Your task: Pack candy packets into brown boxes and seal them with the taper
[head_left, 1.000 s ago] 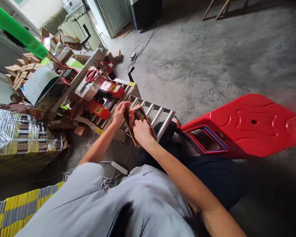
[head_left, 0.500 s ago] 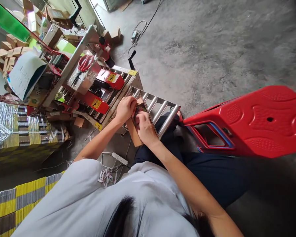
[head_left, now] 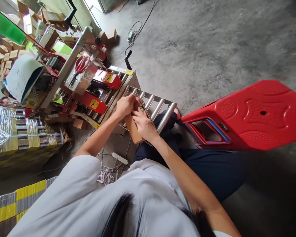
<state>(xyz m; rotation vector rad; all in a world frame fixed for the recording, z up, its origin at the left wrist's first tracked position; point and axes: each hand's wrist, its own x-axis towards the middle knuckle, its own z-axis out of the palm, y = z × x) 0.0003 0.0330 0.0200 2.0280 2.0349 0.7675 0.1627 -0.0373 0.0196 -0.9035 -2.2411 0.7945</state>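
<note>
A small open cardboard box rests at an angle on the metal roller conveyor in front of me. My left hand is closed on the far end of the box, its fingertips pinching the cardboard edge. Across the box opening lies my right hand, fingers stretched out toward the left hand and over the inside. Something small with a green patch shows inside by the fingers; most of the contents are hidden under my hands.
A carton-sealing machine with red guards joins the conveyor on the left. Scissors with red handles lie on it. To the right stand stacked red plastic stools. A power strip and cables lie on the floor; wrapped cardboard stacks stand at left.
My right hand's fingers have gone from curled inside the box to stretched out over it. The left hand keeps its place at the far end. The view has shifted slightly.
</note>
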